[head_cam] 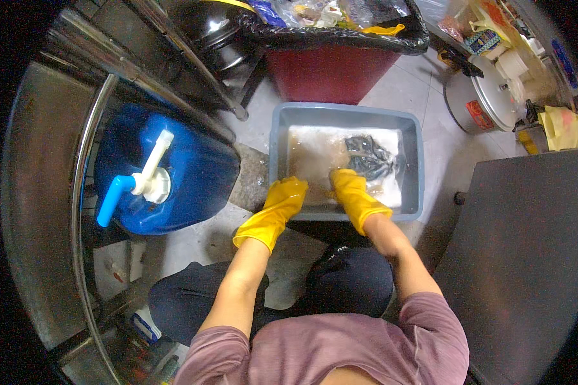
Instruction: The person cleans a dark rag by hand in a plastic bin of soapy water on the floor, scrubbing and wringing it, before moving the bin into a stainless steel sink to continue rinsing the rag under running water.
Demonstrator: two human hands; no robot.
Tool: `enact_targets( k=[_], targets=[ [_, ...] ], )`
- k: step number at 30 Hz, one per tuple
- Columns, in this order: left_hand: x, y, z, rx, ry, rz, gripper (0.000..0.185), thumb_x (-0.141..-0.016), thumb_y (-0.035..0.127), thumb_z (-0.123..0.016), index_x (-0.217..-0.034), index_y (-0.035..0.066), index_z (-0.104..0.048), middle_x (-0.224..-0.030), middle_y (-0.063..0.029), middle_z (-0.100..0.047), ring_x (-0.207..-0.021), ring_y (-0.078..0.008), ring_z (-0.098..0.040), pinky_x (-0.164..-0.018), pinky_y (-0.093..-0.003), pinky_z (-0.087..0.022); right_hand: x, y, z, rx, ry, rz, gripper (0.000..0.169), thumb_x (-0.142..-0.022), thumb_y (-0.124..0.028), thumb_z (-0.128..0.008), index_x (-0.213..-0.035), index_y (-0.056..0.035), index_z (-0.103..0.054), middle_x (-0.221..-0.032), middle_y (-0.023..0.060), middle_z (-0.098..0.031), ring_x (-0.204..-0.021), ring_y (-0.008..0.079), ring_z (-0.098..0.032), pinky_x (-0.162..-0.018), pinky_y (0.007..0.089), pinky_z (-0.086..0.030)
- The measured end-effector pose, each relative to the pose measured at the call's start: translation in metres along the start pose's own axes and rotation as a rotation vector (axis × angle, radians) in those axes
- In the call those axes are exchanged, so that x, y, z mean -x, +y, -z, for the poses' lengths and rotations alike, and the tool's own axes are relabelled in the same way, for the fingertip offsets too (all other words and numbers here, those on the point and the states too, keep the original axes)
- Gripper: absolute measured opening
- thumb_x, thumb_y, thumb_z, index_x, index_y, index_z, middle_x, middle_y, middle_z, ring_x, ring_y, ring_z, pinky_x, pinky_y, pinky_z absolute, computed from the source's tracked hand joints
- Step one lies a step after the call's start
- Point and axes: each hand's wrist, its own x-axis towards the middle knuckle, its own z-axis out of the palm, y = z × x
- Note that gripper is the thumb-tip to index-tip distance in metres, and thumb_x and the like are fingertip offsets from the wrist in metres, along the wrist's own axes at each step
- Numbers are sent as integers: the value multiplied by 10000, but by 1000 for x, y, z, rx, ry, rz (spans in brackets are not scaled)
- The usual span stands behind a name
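A grey-blue plastic basin (347, 109) holds murky brownish water (313, 149) with white foam (390, 187) at its right side. In it lies a crumpled dark wet thing (371, 156), cloth or plastic; I cannot tell which. My left hand (287, 195), in a yellow rubber glove, is at the basin's near left corner with its fingers curled. My right hand (350, 187), gloved the same way, reaches over the near rim into the water, close to the dark thing. The water and glove hide its fingertips, so any grip there cannot be made out.
To the left stands a blue plastic barrel (192, 192) with a white tap (156, 178), beside metal table legs (188, 57). A red bin (332, 72) with a black liner, full of rubbish, is behind the basin. A lidded metal pot (481, 96) and a dark panel (525, 250) are at right.
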Motion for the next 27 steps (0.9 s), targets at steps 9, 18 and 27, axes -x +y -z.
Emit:
enact_targets(
  k=[9,18,27],
  targets=[
    [-1,8,19,70,6,94,150,-867,185,-541,-915,148,-678,-915,-125,-682,-894,-335,-658,-761,-468,-497,-52,43,-44,-109,162,203,232,-873,-239,-652,-1063,-108,-675,-937,87,-687,-854,280,-631,-798,386,-526],
    [1,-2,13,62,-142,80,250,-918,203,-506,-1009,104,-716,-1022,-193,-696,-947,-386,-678,-801,-512,-547,-21,34,-11,43,557,65,183,-907,-221,-574,-1003,-91,-660,-958,148,-677,-881,282,-670,-718,424,-552],
    [2,4,18,-22,4,62,144,-859,172,-539,-855,138,-679,-825,-125,-666,-817,-340,-655,-687,-458,-503,-51,120,11,-193,249,-163,263,-858,-190,-600,-1084,-73,-665,-1148,199,-624,-1149,350,-568,-964,446,-463]
  ],
)
